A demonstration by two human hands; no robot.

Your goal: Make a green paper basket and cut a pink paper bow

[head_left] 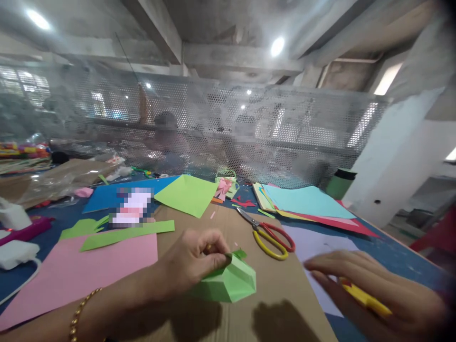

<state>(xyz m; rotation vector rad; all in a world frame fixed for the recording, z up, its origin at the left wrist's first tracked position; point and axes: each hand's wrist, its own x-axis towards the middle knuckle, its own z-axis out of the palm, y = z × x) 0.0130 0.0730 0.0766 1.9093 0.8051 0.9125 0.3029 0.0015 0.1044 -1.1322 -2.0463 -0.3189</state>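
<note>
My left hand [194, 260] is closed in a pinch on a folded green paper shape [231, 281], held just above the brown cardboard sheet [278, 285]. A gold bracelet sits on that wrist. My right hand [374, 289] is at the lower right, blurred by motion, with a yellow tool [366, 300] tucked under its fingers above a pale lilac paper [320, 244]. Red-and-yellow scissors [272, 235] lie on the cardboard between and beyond the two hands.
A pink sheet [78, 270], green strips [124, 232], a green square [187, 194] and a blue sheet [107, 195] lie to the left and behind. Stacked coloured sheets [309, 202] lie back right. A perforated screen [228, 128] backs the table; people sit behind it.
</note>
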